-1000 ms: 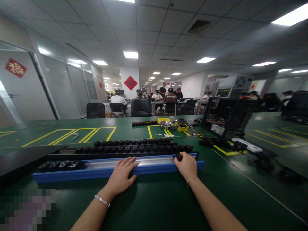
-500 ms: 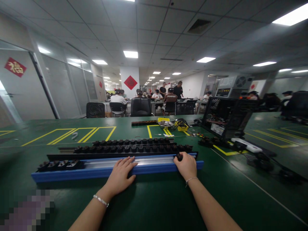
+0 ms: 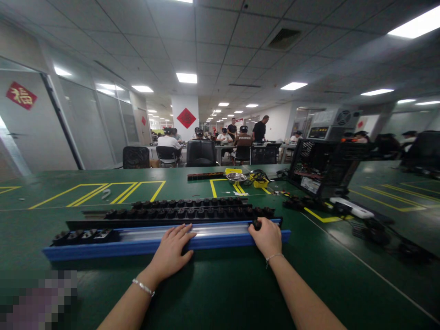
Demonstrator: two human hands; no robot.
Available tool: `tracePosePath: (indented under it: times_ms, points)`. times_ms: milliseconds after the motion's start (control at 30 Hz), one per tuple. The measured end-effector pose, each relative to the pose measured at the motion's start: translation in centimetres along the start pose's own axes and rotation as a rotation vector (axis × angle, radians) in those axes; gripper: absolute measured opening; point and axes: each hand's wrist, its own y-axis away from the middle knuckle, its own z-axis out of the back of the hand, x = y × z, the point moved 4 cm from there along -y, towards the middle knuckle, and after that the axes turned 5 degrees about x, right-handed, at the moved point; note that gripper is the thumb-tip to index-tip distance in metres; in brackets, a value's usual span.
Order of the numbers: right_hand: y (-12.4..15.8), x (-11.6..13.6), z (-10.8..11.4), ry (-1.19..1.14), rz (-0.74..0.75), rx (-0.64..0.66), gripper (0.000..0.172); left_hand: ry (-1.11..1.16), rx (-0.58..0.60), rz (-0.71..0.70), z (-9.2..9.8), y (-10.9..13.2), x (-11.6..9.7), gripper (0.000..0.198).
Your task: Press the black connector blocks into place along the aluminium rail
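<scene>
A long blue channel (image 3: 220,240) with a shiny metal inner face lies across the table before me. Several black socket modules (image 3: 88,235) sit in a row at its left end. My left hand (image 3: 176,247) rests on the middle of the channel, fingers stretched out and holding nothing. At the channel's right end, my right hand (image 3: 267,239) pinches a small black socket module (image 3: 255,224) between thumb and fingers. That hand covers most of the piece.
Behind the channel lie a dark rail (image 3: 137,223) and black socket strips (image 3: 192,212). Farther back are a metal bowl (image 3: 236,178) and yellow trays (image 3: 261,183). An open computer case (image 3: 323,165) stands at the right, near a white power strip (image 3: 354,208). People sit at far tables.
Both hands keep their places and grips. The blue channel's left end has edged very slightly left. A standing person in the background has shifted to the right.
</scene>
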Motion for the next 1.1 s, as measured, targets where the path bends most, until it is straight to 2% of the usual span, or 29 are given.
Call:
tracePosePath:
  times_ms: [833, 1100]
  points:
    - [-0.08, -0.52, 0.34, -0.002, -0.033, 0.009, 0.030, 0.000, -0.008, -0.004, -0.15, -0.01, 0.17, 0.050]
    - [-0.13, -0.60, 0.40, 0.017, -0.025, -0.013, 0.025, 0.005, -0.021, -0.011, -0.11, 0.03, 0.10, 0.050]
